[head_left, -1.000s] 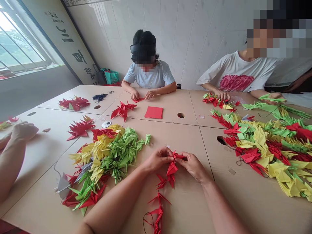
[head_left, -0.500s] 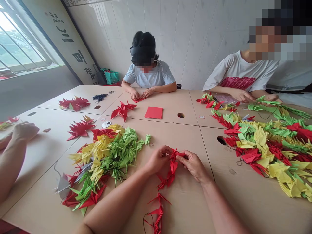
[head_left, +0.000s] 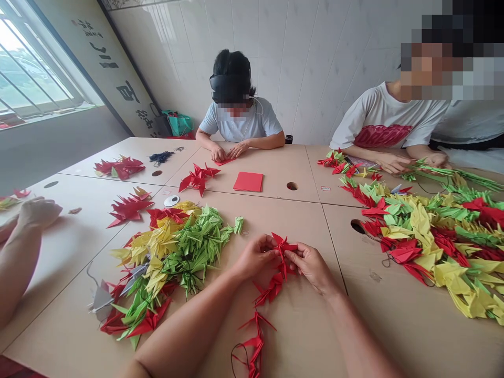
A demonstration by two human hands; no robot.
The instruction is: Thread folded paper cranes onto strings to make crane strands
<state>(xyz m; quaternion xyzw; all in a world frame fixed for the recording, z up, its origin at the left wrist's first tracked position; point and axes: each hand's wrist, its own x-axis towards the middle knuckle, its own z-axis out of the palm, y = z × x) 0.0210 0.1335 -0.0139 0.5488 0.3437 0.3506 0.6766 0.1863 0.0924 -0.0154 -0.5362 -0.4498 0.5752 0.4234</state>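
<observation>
Between my two hands, just above the table, is a red origami crane (head_left: 282, 245) with its pointed parts spread. My left hand (head_left: 258, 257) pinches it from the left with thumb and fingers. From the right, my right hand (head_left: 311, 265) grips it the same way. Below it hangs a string of red paper cranes (head_left: 271, 291), running down the table toward me, with a loop of dark cord (head_left: 239, 357) beside its near end. Parts of the held crane are hidden behind my fingers.
Left of my arms lies a heap of green, yellow and red cranes (head_left: 197, 241). Long crane strings (head_left: 425, 241) cover the right side. A stack of red paper squares (head_left: 248, 181) lies ahead. Across the table a person (head_left: 238, 121) folds red paper; another person's forearm (head_left: 23, 252) rests at left.
The crane in my hands has opened out, its points now rising and spreading higher. Both hands stay nearly in place. At the right, a co-worker's hands have shifted slightly over the green strands.
</observation>
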